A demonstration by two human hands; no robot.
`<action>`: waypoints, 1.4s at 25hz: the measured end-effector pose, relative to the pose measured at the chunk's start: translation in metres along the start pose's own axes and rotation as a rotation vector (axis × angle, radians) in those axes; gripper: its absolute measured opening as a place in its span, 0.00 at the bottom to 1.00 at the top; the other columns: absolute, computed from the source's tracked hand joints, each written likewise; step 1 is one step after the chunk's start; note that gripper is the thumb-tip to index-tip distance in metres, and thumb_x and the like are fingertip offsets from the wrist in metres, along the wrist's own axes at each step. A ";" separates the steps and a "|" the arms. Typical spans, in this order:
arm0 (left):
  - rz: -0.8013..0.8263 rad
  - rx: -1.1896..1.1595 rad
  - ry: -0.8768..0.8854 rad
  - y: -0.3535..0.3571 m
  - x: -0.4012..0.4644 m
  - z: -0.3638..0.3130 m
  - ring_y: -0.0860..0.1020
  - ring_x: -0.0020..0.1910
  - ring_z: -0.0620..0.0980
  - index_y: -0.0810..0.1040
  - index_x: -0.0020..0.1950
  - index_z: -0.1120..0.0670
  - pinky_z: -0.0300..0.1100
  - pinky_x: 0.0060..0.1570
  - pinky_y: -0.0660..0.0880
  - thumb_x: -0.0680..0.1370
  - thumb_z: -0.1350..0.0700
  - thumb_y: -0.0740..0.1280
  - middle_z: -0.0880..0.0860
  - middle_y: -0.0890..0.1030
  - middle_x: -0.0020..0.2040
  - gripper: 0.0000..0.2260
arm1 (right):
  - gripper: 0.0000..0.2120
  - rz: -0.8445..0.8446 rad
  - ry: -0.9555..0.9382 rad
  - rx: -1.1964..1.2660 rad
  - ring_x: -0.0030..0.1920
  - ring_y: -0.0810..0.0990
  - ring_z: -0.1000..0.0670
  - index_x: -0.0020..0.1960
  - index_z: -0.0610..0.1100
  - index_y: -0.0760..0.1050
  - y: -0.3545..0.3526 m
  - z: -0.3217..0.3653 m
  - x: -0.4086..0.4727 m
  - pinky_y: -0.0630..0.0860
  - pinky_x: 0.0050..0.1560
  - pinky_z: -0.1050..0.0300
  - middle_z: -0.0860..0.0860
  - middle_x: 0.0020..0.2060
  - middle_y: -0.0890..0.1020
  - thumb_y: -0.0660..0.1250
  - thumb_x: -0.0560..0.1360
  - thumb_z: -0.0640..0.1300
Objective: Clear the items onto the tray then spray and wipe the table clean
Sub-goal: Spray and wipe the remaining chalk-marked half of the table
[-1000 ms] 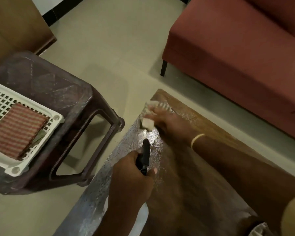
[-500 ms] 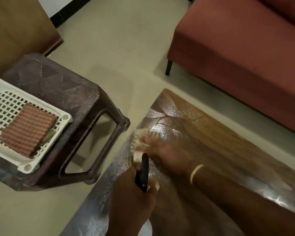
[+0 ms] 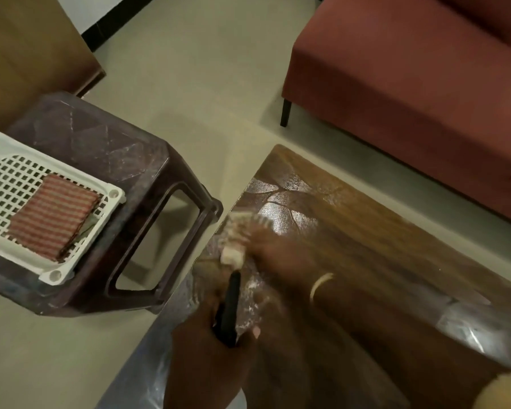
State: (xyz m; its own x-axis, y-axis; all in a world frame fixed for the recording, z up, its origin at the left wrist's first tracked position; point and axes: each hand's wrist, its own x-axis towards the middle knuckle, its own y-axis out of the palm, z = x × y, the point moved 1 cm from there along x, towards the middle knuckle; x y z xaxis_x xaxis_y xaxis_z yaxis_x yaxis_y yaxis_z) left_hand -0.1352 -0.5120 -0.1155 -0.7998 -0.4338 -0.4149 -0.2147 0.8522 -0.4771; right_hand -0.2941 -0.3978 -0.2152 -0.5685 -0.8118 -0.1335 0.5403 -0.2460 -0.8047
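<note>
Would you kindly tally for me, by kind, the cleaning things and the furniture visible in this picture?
Cloths: 2, the wiping cloth under the right hand and the striped cloth on the tray
Spray bottles: 1, spray bottle in the left hand
Trays: 1
Stools: 1, stool
Tables: 1, table
Sofas: 1, sofa
Total: 7

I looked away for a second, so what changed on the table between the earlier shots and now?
The right hand swept the cloth back from the table's far corner along its left edge, wiping. The left hand still grips the spray bottle. The tray is unchanged.
</note>
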 end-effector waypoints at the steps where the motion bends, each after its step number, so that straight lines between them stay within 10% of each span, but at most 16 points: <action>1: 0.018 -0.011 0.016 0.000 -0.003 0.002 0.77 0.38 0.28 0.75 0.43 0.44 0.20 0.38 0.71 0.64 0.59 0.79 0.42 0.79 0.34 0.18 | 0.22 -0.111 0.140 0.002 0.76 0.62 0.41 0.73 0.47 0.71 -0.005 -0.016 0.004 0.63 0.73 0.40 0.44 0.75 0.66 0.62 0.80 0.37; 4: 0.056 -0.012 0.027 0.001 -0.018 0.007 0.74 0.44 0.23 0.72 0.43 0.38 0.18 0.40 0.69 0.63 0.54 0.80 0.33 0.80 0.38 0.20 | 0.21 -0.340 0.461 -0.030 0.78 0.57 0.45 0.74 0.62 0.63 -0.011 -0.020 -0.005 0.65 0.73 0.41 0.50 0.78 0.59 0.57 0.83 0.48; 8: 0.011 0.059 -0.036 0.001 -0.043 0.023 0.76 0.36 0.35 0.79 0.54 0.45 0.31 0.38 0.73 0.66 0.44 0.75 0.41 0.79 0.37 0.18 | 0.28 -0.064 0.025 -0.036 0.79 0.54 0.48 0.75 0.61 0.62 0.065 0.059 -0.111 0.68 0.71 0.45 0.53 0.79 0.57 0.61 0.79 0.43; 11: 0.210 0.397 -0.118 -0.007 -0.057 0.046 0.71 0.34 0.39 0.50 0.74 0.36 0.27 0.39 0.68 0.73 0.40 0.67 0.45 0.73 0.38 0.35 | 0.27 -0.028 -0.023 -0.090 0.76 0.60 0.48 0.74 0.59 0.67 0.049 0.018 -0.122 0.69 0.70 0.44 0.53 0.76 0.63 0.64 0.78 0.40; 15: 0.461 0.472 -0.223 -0.005 -0.074 0.058 0.70 0.32 0.39 0.49 0.71 0.34 0.28 0.32 0.65 0.75 0.38 0.64 0.45 0.70 0.35 0.31 | 0.25 -0.076 0.166 -0.108 0.75 0.63 0.47 0.73 0.60 0.68 0.021 0.009 -0.091 0.70 0.66 0.48 0.53 0.76 0.63 0.66 0.79 0.45; 18: 0.360 0.373 -0.374 -0.001 -0.079 0.058 0.78 0.34 0.40 0.77 0.51 0.44 0.33 0.37 0.76 0.71 0.40 0.69 0.46 0.79 0.35 0.13 | 0.22 -0.114 0.225 -0.092 0.77 0.60 0.48 0.73 0.60 0.67 0.021 0.002 -0.080 0.66 0.70 0.47 0.53 0.77 0.62 0.62 0.81 0.47; 23: 0.297 0.306 -0.460 0.003 -0.088 0.065 0.81 0.30 0.46 0.75 0.34 0.53 0.39 0.35 0.80 0.68 0.46 0.73 0.48 0.80 0.29 0.13 | 0.22 -0.150 0.268 -0.010 0.77 0.59 0.44 0.75 0.58 0.65 0.065 0.041 -0.110 0.63 0.73 0.42 0.49 0.77 0.62 0.53 0.82 0.57; 28: 0.078 0.333 -0.235 -0.004 -0.107 0.068 0.73 0.27 0.43 0.70 0.34 0.50 0.31 0.28 0.66 0.70 0.47 0.73 0.49 0.73 0.27 0.14 | 0.25 0.080 -0.120 -0.116 0.77 0.61 0.47 0.74 0.62 0.63 0.097 0.059 -0.163 0.69 0.69 0.41 0.54 0.77 0.61 0.64 0.80 0.49; 35: -0.177 0.112 -0.023 0.004 -0.147 0.088 0.74 0.34 0.49 0.73 0.36 0.50 0.34 0.32 0.70 0.70 0.47 0.75 0.50 0.73 0.28 0.12 | 0.22 -0.151 0.275 -0.019 0.78 0.56 0.45 0.73 0.57 0.69 0.066 0.041 -0.094 0.57 0.75 0.46 0.49 0.77 0.63 0.63 0.81 0.42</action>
State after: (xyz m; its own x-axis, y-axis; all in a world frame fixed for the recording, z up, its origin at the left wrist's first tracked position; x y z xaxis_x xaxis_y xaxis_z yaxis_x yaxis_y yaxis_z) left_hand 0.0307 -0.4707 -0.1250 -0.7416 -0.5817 -0.3342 -0.2859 0.7247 -0.6269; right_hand -0.1797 -0.3599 -0.2317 -0.7892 -0.5926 -0.1608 0.4268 -0.3411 -0.8376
